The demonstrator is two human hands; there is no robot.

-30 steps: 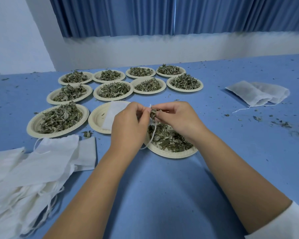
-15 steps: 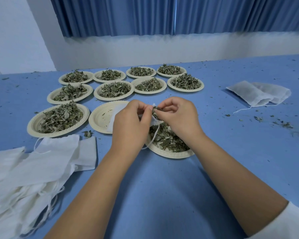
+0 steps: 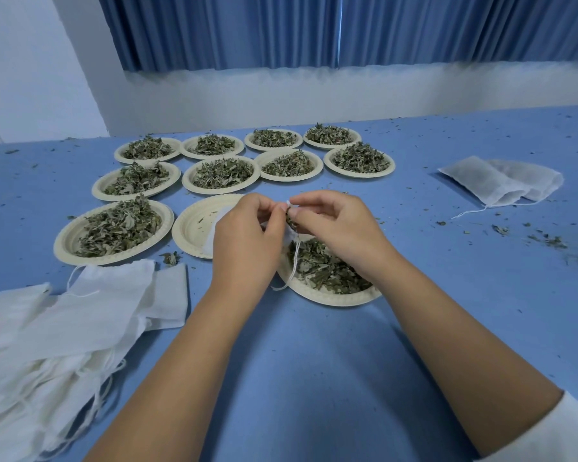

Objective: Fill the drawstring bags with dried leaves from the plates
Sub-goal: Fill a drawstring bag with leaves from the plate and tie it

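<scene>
Table (image 3: 314,378): blue top, strewn with leaf crumbs, most at the far right.
Curtain (image 3: 347,28): blue, pleated, along the far wall.
Empty bags (image 3: 64,328): white heap, near left, strings trailing.
Heaped plates (image 3: 359,176): nine cream paper plates of leaves, in rows at far centre and left.
Filled bags (image 3: 501,185): two, white, far right, lying overlapped.
Working plate (image 3: 334,300): centre, under the right hand, holding leaves.
Spent plate (image 3: 194,225): just left of the working plate, only crumbs.
Left hand (image 3: 244,241): fingers curled, gripping the drawstring bag (image 3: 214,228) above the spent plate.
Right hand (image 3: 334,225): thumb and fingertips pinching dried leaves (image 3: 289,221) at the bag's mouth.
Drawstring (image 3: 294,261): hangs over the working plate.
</scene>
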